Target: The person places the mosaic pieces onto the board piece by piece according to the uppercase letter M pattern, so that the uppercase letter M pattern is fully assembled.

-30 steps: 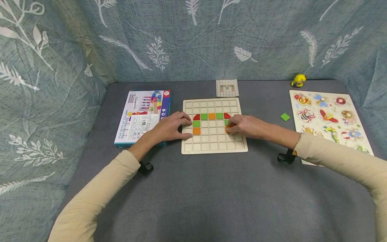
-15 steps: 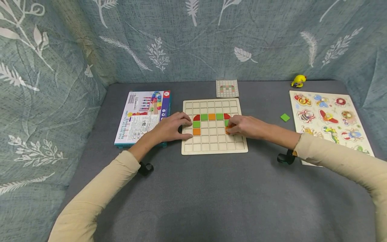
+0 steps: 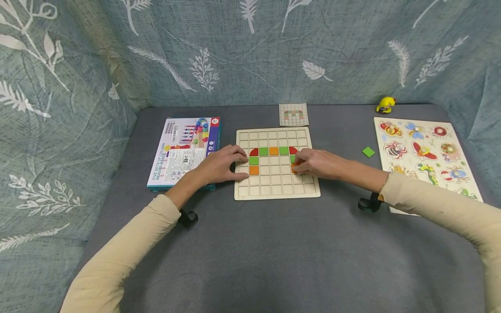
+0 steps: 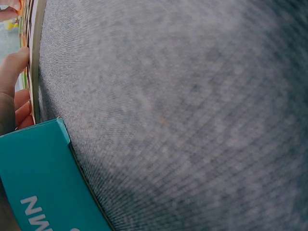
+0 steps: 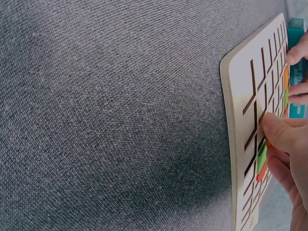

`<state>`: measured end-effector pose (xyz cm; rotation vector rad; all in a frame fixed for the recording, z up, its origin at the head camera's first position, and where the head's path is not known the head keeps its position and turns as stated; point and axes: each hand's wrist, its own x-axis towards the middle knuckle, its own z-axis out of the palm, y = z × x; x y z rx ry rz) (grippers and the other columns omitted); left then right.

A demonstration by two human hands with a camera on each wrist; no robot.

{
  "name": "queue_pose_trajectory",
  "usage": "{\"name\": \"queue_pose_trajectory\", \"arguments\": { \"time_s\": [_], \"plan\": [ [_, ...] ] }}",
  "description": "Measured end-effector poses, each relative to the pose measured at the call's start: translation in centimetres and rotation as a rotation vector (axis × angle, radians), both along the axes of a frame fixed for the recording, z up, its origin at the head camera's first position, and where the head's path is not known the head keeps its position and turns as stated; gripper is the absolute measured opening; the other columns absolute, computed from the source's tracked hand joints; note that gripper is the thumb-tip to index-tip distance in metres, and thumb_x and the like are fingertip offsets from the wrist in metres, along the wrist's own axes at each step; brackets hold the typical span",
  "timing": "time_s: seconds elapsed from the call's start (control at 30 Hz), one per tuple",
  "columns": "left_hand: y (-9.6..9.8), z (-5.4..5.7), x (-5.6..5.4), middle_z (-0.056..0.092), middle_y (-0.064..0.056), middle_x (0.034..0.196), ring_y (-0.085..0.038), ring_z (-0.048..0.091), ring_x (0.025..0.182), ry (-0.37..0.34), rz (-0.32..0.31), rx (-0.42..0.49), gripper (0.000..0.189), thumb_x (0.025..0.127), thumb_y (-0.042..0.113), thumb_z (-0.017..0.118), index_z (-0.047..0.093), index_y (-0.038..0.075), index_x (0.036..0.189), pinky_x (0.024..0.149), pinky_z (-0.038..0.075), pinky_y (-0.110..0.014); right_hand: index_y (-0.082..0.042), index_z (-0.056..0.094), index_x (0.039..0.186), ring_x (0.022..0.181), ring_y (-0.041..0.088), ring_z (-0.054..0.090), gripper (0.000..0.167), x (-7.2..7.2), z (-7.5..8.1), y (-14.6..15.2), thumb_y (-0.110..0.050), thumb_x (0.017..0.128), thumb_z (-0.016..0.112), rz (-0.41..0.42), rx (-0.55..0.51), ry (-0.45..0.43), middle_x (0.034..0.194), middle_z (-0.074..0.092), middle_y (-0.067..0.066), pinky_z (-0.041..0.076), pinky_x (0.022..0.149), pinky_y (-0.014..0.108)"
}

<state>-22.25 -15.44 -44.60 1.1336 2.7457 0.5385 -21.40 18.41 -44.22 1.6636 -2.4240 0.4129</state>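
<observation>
A wooden grid board (image 3: pixel 276 190) lies mid-table with several green and orange square tiles in an arch and a red rounded tile (image 3: pixel 254 152) at each upper corner. My left hand (image 3: pixel 224 164) rests at the board's left edge, thumb and fingers spread, beside an orange tile (image 3: pixel 254 170) and a green tile (image 3: pixel 254 161). On the right side my right hand (image 3: pixel 322 163) pinches another orange tile (image 3: pixel 293 168) at the grid, just below a green tile; the fingers hide most of it. In the right wrist view, thumb and fingertips meet at the board (image 5: pixel 240 91).
A small pattern card (image 3: pixel 293 114) lies behind the board. A boxed toy (image 3: pixel 182 152) sits left, close to my left forearm. To the right are a loose green tile (image 3: pixel 368 152), an insect puzzle board (image 3: pixel 422 134) partly under my right sleeve, and a yellow toy bird (image 3: pixel 386 104).
</observation>
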Motion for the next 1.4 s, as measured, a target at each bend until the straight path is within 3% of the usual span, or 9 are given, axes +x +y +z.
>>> {"name": "queue_pose_trajectory", "arguments": {
  "time_s": [0.67, 0.83, 1.0, 1.13, 1.3, 1.4],
  "plan": [
    [0.2, 0.0, -0.2, 0.058, -0.001, 0.123, -0.017, 0.055, 0.112, 0.003, -0.014, 0.007, 0.049, 0.084, 0.049, 0.071, 0.069, 0.013, 0.116, 0.089, 0.052, -0.037, -0.009, 0.078, 0.087, 0.072, 0.016, 0.055, 0.012, -0.1, -0.7, 0.3, -0.009, 0.075, 0.081, 0.029, -0.088, 0.013, 0.083, 0.062, 0.006, 0.048, 0.059, 0.028],
    [0.2, 0.1, -0.3, 0.058, -0.002, 0.124, -0.018, 0.055, 0.112, -0.004, -0.010, 0.005, 0.049, 0.084, 0.049, 0.070, 0.068, 0.013, 0.117, 0.090, 0.052, -0.037, -0.009, 0.078, 0.087, 0.075, 0.016, 0.057, 0.011, -0.1, -0.5, 0.4, -0.007, 0.076, 0.080, 0.020, -0.067, -0.007, 0.085, 0.063, 0.006, 0.050, 0.060, 0.028],
    [0.3, 0.2, -0.3, 0.057, -0.002, 0.125, -0.018, 0.055, 0.112, -0.014, 0.004, -0.005, 0.049, 0.085, 0.049, 0.070, 0.068, 0.013, 0.118, 0.090, 0.051, -0.037, -0.010, 0.078, 0.093, 0.081, 0.019, 0.061, 0.013, 0.1, 0.3, 0.5, -0.008, 0.081, 0.077, -0.027, 0.017, -0.007, 0.091, 0.065, 0.006, 0.053, 0.063, 0.029],
    [0.2, 0.1, -0.2, 0.057, -0.002, 0.125, -0.018, 0.054, 0.112, -0.018, 0.001, -0.008, 0.050, 0.085, 0.049, 0.070, 0.068, 0.013, 0.119, 0.092, 0.051, -0.038, -0.009, 0.073, 0.111, 0.084, 0.022, 0.061, 0.028, 0.7, 1.3, 2.3, -0.012, 0.083, 0.075, -0.164, 0.061, 0.002, 0.099, 0.067, 0.009, 0.052, 0.063, 0.033],
    [0.2, 0.0, 0.0, 0.057, -0.001, 0.125, -0.018, 0.054, 0.113, -0.021, 0.008, -0.007, 0.049, 0.085, 0.049, 0.070, 0.068, 0.013, 0.118, 0.092, 0.051, -0.038, -0.006, 0.067, 0.123, 0.088, 0.028, 0.062, 0.040, 1.1, 2.3, 7.7, -0.016, 0.085, 0.074, -0.494, 0.053, -0.031, 0.106, 0.067, 0.015, 0.050, 0.066, 0.043],
    [0.2, 0.0, 0.0, 0.057, -0.001, 0.125, -0.017, 0.054, 0.113, -0.022, 0.009, -0.003, 0.049, 0.085, 0.049, 0.070, 0.068, 0.013, 0.118, 0.091, 0.051, -0.037, -0.004, 0.063, 0.127, 0.094, 0.034, 0.061, 0.045, 1.4, 2.2, 11.2, -0.022, 0.087, 0.073, -0.683, 0.092, -0.131, 0.112, 0.063, 0.022, 0.050, 0.070, 0.049]
  ]
}}
